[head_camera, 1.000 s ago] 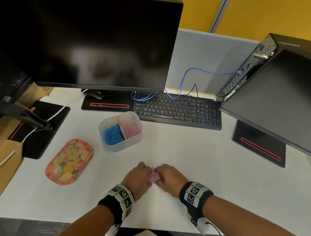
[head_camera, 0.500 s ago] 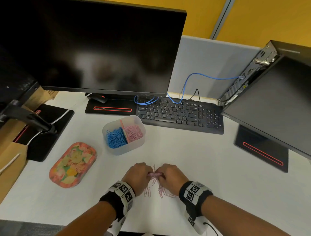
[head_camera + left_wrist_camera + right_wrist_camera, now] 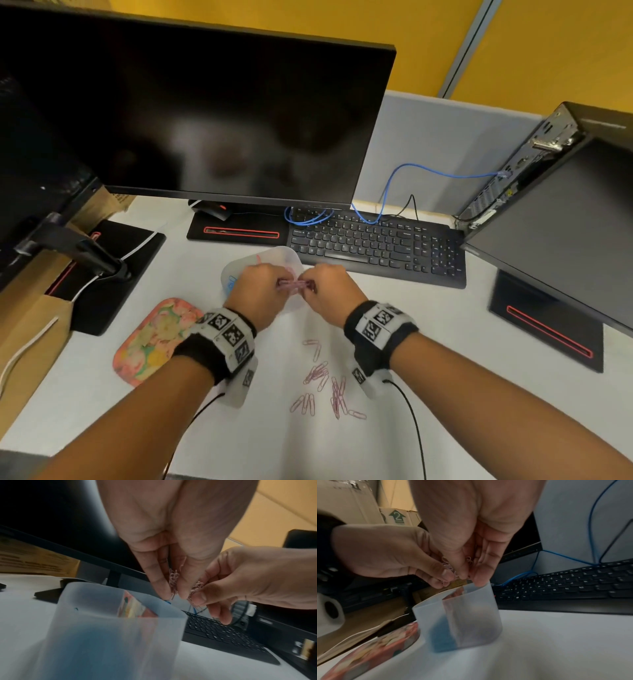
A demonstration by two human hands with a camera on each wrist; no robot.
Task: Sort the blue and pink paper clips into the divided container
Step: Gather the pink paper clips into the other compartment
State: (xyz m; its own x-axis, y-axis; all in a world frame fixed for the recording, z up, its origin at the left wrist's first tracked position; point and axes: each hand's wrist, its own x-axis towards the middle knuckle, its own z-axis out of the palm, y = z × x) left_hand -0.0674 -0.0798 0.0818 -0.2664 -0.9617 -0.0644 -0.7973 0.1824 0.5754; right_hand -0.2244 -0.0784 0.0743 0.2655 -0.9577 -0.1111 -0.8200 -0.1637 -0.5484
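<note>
- Two hands are raised together over a translucent divided container on a white desk, just in front of a black keyboard.
- A small bunch of pink paper clips is pinched between the fingertips of the left hand and the right hand, directly above the container's rim.
- Both hands are curled narrowly around the bunch, fingertips pointed down and almost touching.
- Blue paper clips are seen as a blue mass in one compartment, beside a divider.
- More loose pink clips are scattered on the desk nearer the person, between the two wrists.
- A floral lid lies flat to the left of the container.
</note>
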